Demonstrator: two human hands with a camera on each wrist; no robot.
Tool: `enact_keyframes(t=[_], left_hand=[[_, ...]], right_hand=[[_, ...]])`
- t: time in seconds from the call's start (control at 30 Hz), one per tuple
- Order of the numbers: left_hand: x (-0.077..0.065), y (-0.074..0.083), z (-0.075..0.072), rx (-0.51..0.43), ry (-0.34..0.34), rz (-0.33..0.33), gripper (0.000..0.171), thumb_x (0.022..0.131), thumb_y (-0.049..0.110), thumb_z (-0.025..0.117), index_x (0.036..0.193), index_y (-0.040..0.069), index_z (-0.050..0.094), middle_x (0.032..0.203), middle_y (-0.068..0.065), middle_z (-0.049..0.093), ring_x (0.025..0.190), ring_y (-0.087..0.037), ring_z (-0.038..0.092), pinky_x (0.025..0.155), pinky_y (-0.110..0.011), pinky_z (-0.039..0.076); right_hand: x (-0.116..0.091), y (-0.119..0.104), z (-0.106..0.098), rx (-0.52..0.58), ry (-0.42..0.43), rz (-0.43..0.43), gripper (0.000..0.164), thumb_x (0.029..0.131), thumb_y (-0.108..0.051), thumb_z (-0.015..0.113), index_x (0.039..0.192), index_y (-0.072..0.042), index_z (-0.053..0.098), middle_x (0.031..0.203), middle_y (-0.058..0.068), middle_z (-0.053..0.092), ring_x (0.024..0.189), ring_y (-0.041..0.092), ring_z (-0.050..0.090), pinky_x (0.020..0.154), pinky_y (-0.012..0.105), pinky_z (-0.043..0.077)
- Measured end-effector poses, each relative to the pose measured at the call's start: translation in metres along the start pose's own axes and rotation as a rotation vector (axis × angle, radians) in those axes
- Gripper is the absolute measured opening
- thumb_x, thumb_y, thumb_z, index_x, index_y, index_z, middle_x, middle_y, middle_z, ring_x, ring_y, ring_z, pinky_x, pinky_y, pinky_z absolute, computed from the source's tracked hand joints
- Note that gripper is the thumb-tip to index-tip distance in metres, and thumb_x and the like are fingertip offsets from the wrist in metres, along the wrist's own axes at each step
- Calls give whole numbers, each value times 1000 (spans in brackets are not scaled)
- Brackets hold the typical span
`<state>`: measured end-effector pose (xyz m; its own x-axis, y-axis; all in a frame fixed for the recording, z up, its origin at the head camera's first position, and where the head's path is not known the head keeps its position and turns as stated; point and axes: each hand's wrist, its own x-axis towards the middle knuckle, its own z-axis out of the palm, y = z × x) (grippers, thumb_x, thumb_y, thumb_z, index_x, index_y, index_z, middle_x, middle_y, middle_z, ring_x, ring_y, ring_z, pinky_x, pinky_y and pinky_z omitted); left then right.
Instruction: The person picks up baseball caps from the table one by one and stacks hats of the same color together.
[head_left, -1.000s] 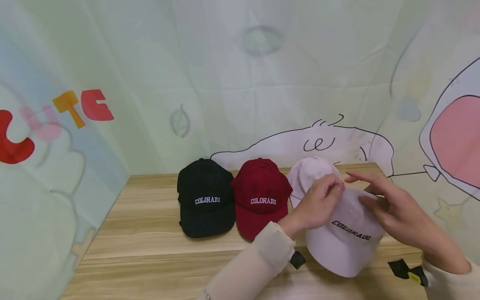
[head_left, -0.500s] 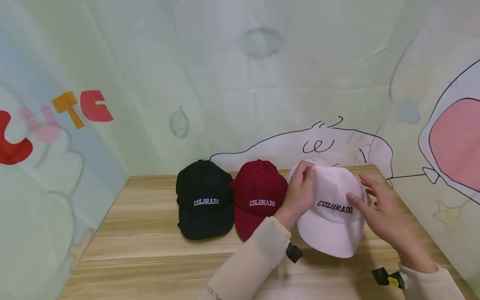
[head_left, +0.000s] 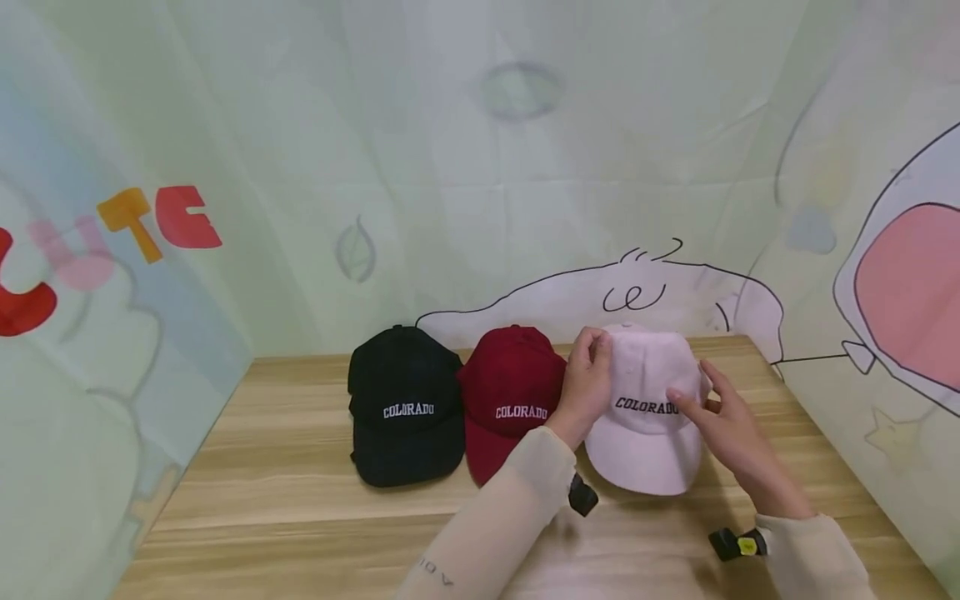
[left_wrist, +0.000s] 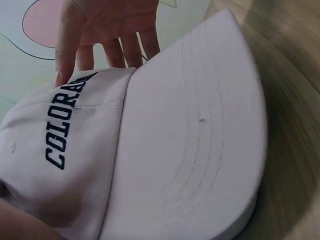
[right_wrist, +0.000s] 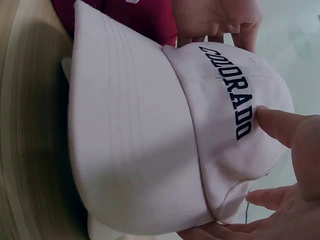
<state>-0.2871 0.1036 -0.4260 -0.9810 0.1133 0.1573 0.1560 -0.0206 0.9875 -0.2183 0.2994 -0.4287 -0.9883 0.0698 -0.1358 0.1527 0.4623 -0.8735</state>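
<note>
A white baseball cap (head_left: 641, 458) with dark COLORADO lettering is between my hands at the right of the row in the head view. My left hand (head_left: 587, 383) pinches the upper left of its crown. At the other side, my right hand (head_left: 723, 421) holds it, the thumb on the front by the last letters and the fingers along the side. Beneath it lies another white cap (right_wrist: 102, 231), mostly hidden; its edge shows in the right wrist view. A dark red cap (head_left: 516, 375) sits just left, partly behind my left forearm.
A black baseball cap (head_left: 407, 379) lies left of the red one, touching it, with another brim edge showing under it. The wood-grain table (head_left: 277, 492) backs onto a printed cloth curtain (head_left: 450, 167). A curtain side also runs along the table's right edge.
The held white cap has moved left and back, from in front of the rear white cap to over it. It has turned from tilted to nearly straight. Both hands have travelled with it.
</note>
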Motion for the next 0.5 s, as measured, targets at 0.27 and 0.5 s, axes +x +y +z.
enact_keyframes(t=[0.27, 0.5], left_hand=[[5, -13, 2, 56, 80, -75, 18, 112, 25, 42, 119, 14, 55, 139, -9, 57, 132, -22, 51, 115, -45, 40], [-2, -22, 7, 155, 81, -51, 50, 107, 25, 50, 153, 10, 37, 155, -15, 40, 148, -31, 38, 124, -51, 30]], right_hand=[[26, 10, 10, 15, 18, 4, 101, 101, -51, 62, 167, -10, -3, 170, 30, 1, 151, 61, 17, 115, 72, 31], [40, 22, 20, 9, 97, 9, 91, 103, -40, 63, 166, -4, 8, 170, 30, 8, 149, 61, 23, 118, 70, 30]])
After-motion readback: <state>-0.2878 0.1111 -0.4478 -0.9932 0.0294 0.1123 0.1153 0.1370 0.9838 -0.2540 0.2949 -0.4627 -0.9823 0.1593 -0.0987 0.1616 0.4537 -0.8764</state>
